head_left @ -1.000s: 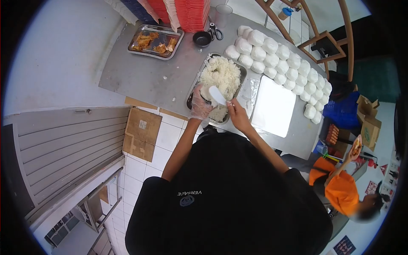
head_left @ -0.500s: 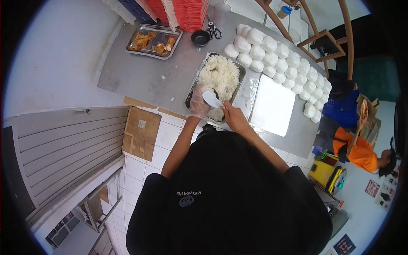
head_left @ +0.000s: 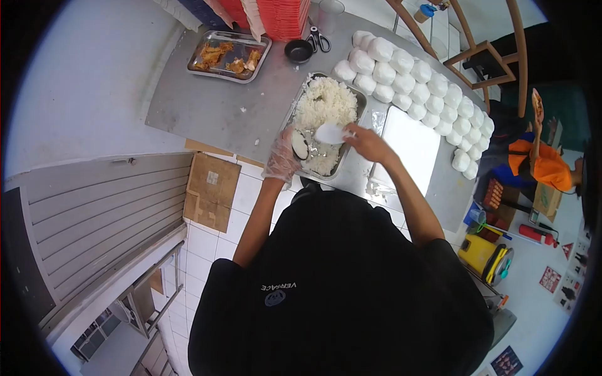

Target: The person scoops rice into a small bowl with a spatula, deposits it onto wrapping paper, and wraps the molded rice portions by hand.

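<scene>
My left hand (head_left: pixel 281 156), in a clear plastic glove, grips a small black bowl (head_left: pixel 306 156) with white rice packed in it. The bowl is tilted over the near left part of a metal tray (head_left: pixel 362 106). Cooked rice (head_left: pixel 325 103) is heaped in the tray's far part, with a smaller amount near its front. My bare right hand (head_left: pixel 369 144) is closed around the handle of a white rice paddle (head_left: pixel 330 133). The paddle's slightly blurred blade is just right of the bowl, above the rice.
Rows of white wrapped bundles (head_left: pixel 417 94) sit right of the tray, beside a stack of white sheets (head_left: pixel 411 147). Fried pieces lie on another metal tray (head_left: pixel 246 76). A black dish (head_left: pixel 298 51) and scissors (head_left: pixel 318 41) are at the back. A person in orange (head_left: pixel 544 163) stands right.
The paddle has moved right, off the bowl, with my right hand. The rice in the bowl now shows, and the bowl has shifted slightly left. The person in orange has moved.
</scene>
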Demonstrator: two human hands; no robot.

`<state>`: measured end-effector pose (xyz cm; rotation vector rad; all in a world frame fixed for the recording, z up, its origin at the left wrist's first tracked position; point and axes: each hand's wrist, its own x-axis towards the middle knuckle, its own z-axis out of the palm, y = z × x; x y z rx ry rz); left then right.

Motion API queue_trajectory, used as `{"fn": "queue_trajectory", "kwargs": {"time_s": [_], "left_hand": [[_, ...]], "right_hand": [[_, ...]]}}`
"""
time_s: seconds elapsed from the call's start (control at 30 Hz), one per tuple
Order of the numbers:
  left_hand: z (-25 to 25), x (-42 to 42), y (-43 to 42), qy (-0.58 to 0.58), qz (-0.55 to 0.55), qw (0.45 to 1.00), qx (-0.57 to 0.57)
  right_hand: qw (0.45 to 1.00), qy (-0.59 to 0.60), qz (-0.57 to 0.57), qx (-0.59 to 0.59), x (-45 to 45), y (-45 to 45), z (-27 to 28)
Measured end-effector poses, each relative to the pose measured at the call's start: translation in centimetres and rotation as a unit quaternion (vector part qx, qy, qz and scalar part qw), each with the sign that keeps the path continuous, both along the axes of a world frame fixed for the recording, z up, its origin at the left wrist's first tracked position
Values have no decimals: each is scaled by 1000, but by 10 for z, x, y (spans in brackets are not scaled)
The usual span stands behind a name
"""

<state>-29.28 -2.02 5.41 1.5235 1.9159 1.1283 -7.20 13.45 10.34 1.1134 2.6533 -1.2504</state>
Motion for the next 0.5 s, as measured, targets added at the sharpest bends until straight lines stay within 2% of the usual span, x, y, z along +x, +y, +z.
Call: {"fn": "queue_trajectory", "kwargs": {"time_s": [0.07,0.1,0.17,0.2,0.3,0.4,0.47,0.5], "left_hand": [[14,-2,5,82,-9,988,-129],[9,-3,11,149,-25,976,-154],[6,1,22,187,-26,967,-171],[2,5,23,221,-27,955,-194],[-32,12,29,237,-41,960,-142],[-18,18,31,205,-32,968,-141],[-36,21,33,213,-13,968,-133],[-46,20,31,219,11,967,-131]], "right_hand": [[979,-186,-12,87,-8,5,30],[979,-185,-12,87,-12,6,21],[964,-206,59,155,-20,9,-5],[964,-208,58,154,-22,5,-9],[966,-191,68,160,-35,-10,-19],[974,-159,59,152,-46,-42,-30],[973,-174,59,143,-55,-65,-19],[975,-143,53,164,-55,-76,-24]]}}
